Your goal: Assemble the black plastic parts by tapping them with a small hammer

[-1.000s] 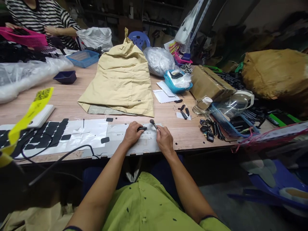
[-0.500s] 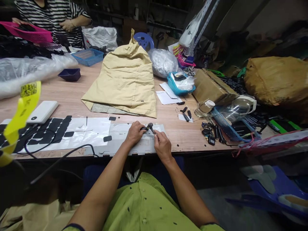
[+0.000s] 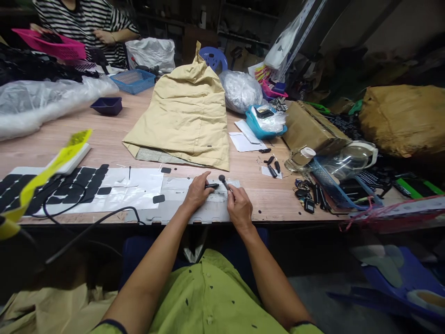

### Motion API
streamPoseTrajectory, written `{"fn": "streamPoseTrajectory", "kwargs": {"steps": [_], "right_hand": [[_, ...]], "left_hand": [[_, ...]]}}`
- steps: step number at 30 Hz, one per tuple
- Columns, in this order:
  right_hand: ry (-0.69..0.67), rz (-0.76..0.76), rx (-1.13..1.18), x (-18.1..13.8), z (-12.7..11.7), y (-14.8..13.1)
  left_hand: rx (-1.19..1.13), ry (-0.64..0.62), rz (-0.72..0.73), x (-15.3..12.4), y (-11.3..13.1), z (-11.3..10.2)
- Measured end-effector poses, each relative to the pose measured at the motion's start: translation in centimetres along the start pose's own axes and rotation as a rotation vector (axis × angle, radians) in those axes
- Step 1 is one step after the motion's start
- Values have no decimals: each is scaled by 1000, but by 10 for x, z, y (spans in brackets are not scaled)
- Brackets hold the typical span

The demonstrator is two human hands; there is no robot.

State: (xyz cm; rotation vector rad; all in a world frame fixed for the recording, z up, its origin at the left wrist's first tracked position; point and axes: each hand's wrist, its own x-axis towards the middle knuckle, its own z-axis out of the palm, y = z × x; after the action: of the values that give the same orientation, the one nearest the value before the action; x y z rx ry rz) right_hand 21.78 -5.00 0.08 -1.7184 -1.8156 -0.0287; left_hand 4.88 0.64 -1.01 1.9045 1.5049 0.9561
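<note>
In my right hand [image 3: 240,206] is a small dark tool with a rounded, hammer-like head [image 3: 222,178]. My fingers are closed round its handle, and the head points up and left, apart from the other hand. My left hand [image 3: 197,191] has a slim black part [image 3: 212,185] at its fingers, over the plastic-covered pale board [image 3: 153,216] at the table's front edge. The exact kind of this part is too small to tell. To the left lies a white sheet [image 3: 139,192] bearing rows of black rounded pads [image 3: 93,178].
A beige cloth [image 3: 187,111] lies ahead. Small black parts [image 3: 272,170], a blue basket [image 3: 327,183] with a clear jug [image 3: 351,160], and a carton [image 3: 306,127] stand right. A yellow strip [image 3: 45,181] and black cable [image 3: 104,214] hang at left. Another person [image 3: 86,32] is opposite.
The hammer-like tool's head has come away from the black part and moved slightly right with my right hand. The yellow strip has swung right. The view has shifted a little.
</note>
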Motion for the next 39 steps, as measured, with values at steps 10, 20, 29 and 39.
{"fn": "streamPoseTrajectory", "kwargs": {"steps": [10, 20, 29, 39], "right_hand": [[22, 42, -280, 7, 8, 23], [6, 38, -323, 7, 5, 18], [-44, 62, -343, 10, 4, 14], [-93, 93, -346, 11, 1, 11]], "left_hand": [[-381, 32, -112, 1, 2, -17], [-630, 50, -176, -1, 5, -23], [-682, -85, -205, -27, 28, -33], [-302, -528, -486, -145, -1, -13]]}}
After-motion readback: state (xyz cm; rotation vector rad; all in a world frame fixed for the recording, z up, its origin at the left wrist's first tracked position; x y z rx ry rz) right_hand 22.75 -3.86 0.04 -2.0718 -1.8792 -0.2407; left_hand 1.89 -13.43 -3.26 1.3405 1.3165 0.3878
